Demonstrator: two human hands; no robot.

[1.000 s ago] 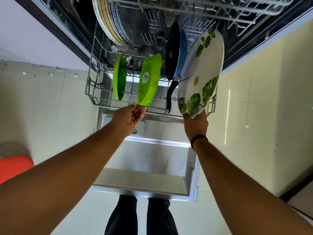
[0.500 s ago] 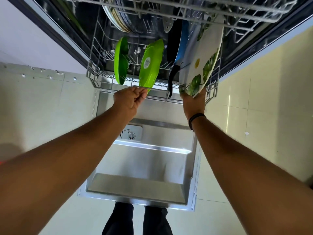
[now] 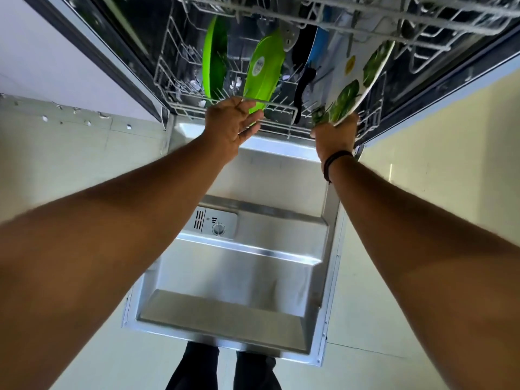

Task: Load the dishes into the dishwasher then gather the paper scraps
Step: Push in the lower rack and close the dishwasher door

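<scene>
The dishwasher's lower rack (image 3: 168, 88) sits mostly inside the tub, under the upper rack (image 3: 365, 12). Two green plates (image 3: 215, 54) (image 3: 264, 63) stand upright in it, with a black and blue pan (image 3: 306, 52) to their right. My left hand (image 3: 233, 122) rests against the rack's front rail with its fingers stretched out. My right hand (image 3: 334, 133) grips the bottom edge of a white plate with green leaves (image 3: 357, 85), which stands tilted at the rack's right end. No paper scraps are in view.
The open steel dishwasher door (image 3: 239, 263) lies flat below my arms, its detergent dispenser (image 3: 216, 223) near the middle. My legs (image 3: 197, 367) stand at its front edge. Pale floor tiles (image 3: 422, 164) stretch to the right, and a wall panel (image 3: 70, 136) to the left.
The lower rack has slid further into the dishwasher with both hands following it. More of the door is uncovered. The leaf plate now reaches under the upper rack.
</scene>
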